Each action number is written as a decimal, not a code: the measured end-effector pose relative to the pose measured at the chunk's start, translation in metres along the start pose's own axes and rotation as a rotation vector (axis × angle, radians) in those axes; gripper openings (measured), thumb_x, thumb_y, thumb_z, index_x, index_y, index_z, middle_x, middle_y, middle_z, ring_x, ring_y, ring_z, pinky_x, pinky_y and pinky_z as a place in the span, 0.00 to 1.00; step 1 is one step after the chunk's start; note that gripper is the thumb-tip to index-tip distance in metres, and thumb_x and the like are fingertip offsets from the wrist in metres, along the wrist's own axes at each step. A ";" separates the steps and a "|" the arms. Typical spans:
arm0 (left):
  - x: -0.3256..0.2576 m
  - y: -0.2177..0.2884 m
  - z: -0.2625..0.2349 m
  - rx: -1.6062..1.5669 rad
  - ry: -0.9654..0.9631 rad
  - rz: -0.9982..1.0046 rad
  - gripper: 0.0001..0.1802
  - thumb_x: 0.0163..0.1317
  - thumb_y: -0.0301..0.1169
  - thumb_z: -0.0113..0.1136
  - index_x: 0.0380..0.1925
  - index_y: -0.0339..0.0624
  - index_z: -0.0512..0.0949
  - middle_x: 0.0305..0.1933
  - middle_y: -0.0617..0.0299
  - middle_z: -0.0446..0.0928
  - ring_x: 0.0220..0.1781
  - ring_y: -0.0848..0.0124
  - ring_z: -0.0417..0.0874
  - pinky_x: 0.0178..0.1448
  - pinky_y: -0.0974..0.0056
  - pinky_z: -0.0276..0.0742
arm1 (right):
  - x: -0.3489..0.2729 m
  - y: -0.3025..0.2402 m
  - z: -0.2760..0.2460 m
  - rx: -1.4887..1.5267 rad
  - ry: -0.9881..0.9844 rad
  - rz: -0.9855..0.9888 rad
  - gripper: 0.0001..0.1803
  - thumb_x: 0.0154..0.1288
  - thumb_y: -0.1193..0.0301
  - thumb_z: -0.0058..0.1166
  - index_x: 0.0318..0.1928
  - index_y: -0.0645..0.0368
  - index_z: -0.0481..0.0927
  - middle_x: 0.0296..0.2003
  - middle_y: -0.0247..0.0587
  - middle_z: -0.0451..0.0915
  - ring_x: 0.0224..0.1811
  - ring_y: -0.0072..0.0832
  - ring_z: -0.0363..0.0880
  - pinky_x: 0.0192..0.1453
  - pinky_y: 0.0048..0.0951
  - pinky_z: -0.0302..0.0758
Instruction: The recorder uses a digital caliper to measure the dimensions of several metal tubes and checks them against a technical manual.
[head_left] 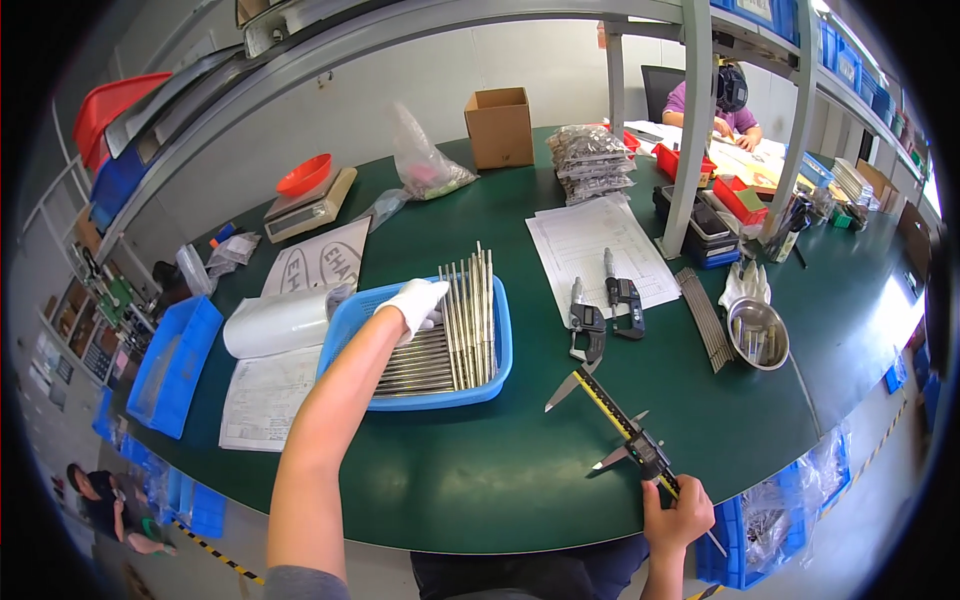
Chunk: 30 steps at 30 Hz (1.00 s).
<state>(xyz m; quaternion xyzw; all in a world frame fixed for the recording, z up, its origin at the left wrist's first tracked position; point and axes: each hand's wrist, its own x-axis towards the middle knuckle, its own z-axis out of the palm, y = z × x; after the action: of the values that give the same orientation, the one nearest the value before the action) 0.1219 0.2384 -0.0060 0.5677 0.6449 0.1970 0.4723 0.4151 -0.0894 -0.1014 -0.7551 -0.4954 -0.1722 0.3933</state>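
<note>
A blue plastic basket [505,350] in front of me holds many slim metal rods [420,365]. Some lie crosswise at the left, while others lean lengthwise at the right, their ends rising past the far rim. My left hand [418,303], in a white glove, reaches over the basket with its fingers drawn together against the rods; what they pinch is hidden. At the table's front edge my bare right hand [680,512] grips a digital caliper [640,447]. Its jaws stand apart with nothing between them, pointing toward the far left.
Two micrometers [607,310] lie by paper sheets [590,240]. Right of them are loose rods [705,320] and a steel bowl [757,335] of small metal parts. A plastic-wrapped roll [280,322] and blue bin [175,365] stand left. A shelf post [688,130] rises behind; a person [730,110] sits beyond.
</note>
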 end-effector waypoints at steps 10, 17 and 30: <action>-0.011 -0.005 -0.021 -0.526 -0.074 -0.064 0.20 0.63 0.46 0.47 0.19 0.45 0.71 0.30 0.51 0.78 0.32 0.62 0.80 0.41 0.54 0.77 | 0.000 0.002 0.002 0.005 -0.019 -0.001 0.22 0.36 0.58 0.69 0.25 0.55 0.72 0.16 0.34 0.66 0.15 0.33 0.66 0.21 0.31 0.61; -0.085 -0.001 -0.044 -0.334 -0.235 0.009 0.29 0.63 0.52 0.38 0.22 0.40 0.76 0.36 0.47 0.78 0.36 0.59 0.80 0.40 0.56 0.76 | 0.002 0.003 0.000 -0.009 -0.036 0.021 0.22 0.38 0.57 0.69 0.25 0.56 0.72 0.16 0.34 0.66 0.16 0.35 0.67 0.22 0.32 0.62; -0.177 -0.044 -0.074 -0.625 -0.429 0.193 0.35 0.66 0.50 0.33 0.49 0.24 0.71 0.39 0.37 0.78 0.39 0.54 0.82 0.39 0.60 0.81 | 0.002 -0.002 -0.004 -0.004 -0.052 0.066 0.19 0.37 0.65 0.70 0.25 0.58 0.72 0.15 0.35 0.67 0.13 0.28 0.63 0.20 0.27 0.60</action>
<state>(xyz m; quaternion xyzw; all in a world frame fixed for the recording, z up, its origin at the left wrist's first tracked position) 0.0199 0.0848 0.0624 0.4828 0.3839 0.3042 0.7259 0.4146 -0.0904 -0.0967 -0.7762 -0.4799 -0.1403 0.3840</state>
